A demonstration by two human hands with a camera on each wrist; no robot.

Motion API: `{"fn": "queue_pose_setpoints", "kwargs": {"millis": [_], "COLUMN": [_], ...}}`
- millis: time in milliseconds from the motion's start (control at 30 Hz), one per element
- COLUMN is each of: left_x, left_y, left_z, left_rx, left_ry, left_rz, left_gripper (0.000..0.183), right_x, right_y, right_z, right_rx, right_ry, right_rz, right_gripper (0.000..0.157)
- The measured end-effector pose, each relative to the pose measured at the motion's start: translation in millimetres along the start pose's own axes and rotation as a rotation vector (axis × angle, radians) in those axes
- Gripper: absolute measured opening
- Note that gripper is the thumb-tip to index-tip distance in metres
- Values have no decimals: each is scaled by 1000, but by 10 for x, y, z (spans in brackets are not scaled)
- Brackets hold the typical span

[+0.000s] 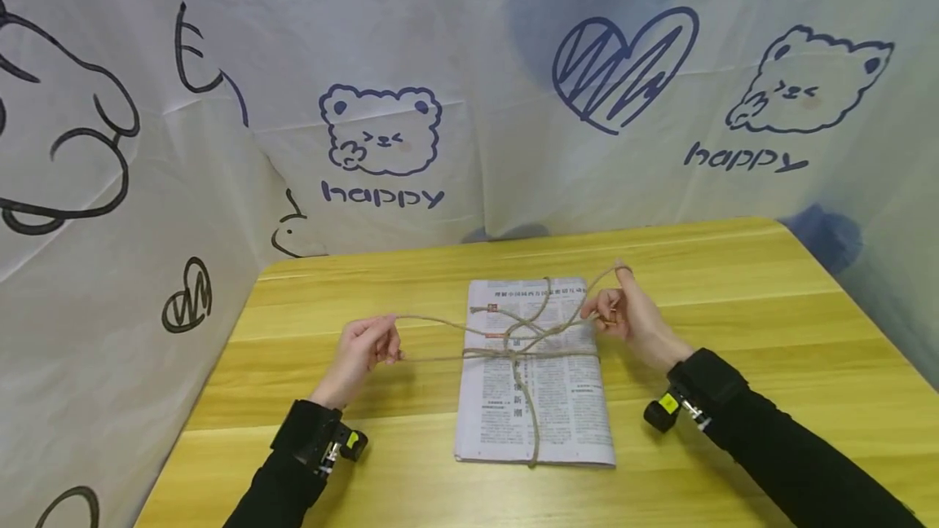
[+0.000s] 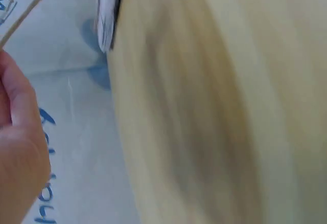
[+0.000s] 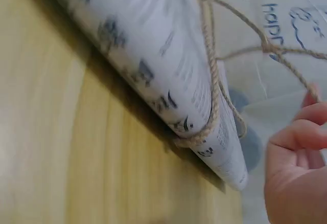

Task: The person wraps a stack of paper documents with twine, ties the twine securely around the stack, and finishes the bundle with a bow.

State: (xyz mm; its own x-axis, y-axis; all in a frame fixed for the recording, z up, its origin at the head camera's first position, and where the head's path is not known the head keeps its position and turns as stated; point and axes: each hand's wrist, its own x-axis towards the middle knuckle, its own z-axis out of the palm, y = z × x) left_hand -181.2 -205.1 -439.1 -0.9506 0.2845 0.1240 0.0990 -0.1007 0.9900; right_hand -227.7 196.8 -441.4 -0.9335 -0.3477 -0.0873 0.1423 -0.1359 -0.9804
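Observation:
A folded bundle of newspaper (image 1: 499,422) lies on the wooden table, with twine (image 1: 530,414) wrapped round it both lengthwise and crosswise. The twine crosses near the bundle's middle, where loops and loose strands rise. Left of the bundle, my left hand (image 1: 367,345) pinches strands of twine drawn out sideways. On the other side, my right hand (image 1: 623,316) holds twine at the upper right edge, one strand running up to a raised fingertip. In the right wrist view the twine (image 3: 212,81) goes round the newspaper (image 3: 153,45), and strands cross near the right hand (image 3: 299,157).
The yellow wood-grain table (image 1: 293,398) extends around the bundle. Behind and to the left hangs a pale cloth (image 1: 469,153) printed with bears, hearts and the word "happy". Both wrists carry black bands with small cameras (image 1: 660,414).

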Motion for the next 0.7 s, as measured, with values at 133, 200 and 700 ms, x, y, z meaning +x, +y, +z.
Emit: {"fn": "queue_pose_setpoints", "kwargs": {"millis": [133, 200, 700], "left_x": [-110, -152, -198], "left_y": [-19, -30, -6], "left_z": [-167, -246, -162], "left_rx": [40, 102, 1286], "left_ry": [150, 228, 93], "left_rz": [-94, -143, -301], "left_gripper": [34, 36, 32], "right_x": [-30, -49, -91], "right_y": [19, 19, -49], "right_z": [-122, -165, -212], "right_rx": [254, 341, 347], "right_ry": [-66, -38, 174], "right_rz": [-41, -64, -181], "right_gripper": [69, 70, 34]}}
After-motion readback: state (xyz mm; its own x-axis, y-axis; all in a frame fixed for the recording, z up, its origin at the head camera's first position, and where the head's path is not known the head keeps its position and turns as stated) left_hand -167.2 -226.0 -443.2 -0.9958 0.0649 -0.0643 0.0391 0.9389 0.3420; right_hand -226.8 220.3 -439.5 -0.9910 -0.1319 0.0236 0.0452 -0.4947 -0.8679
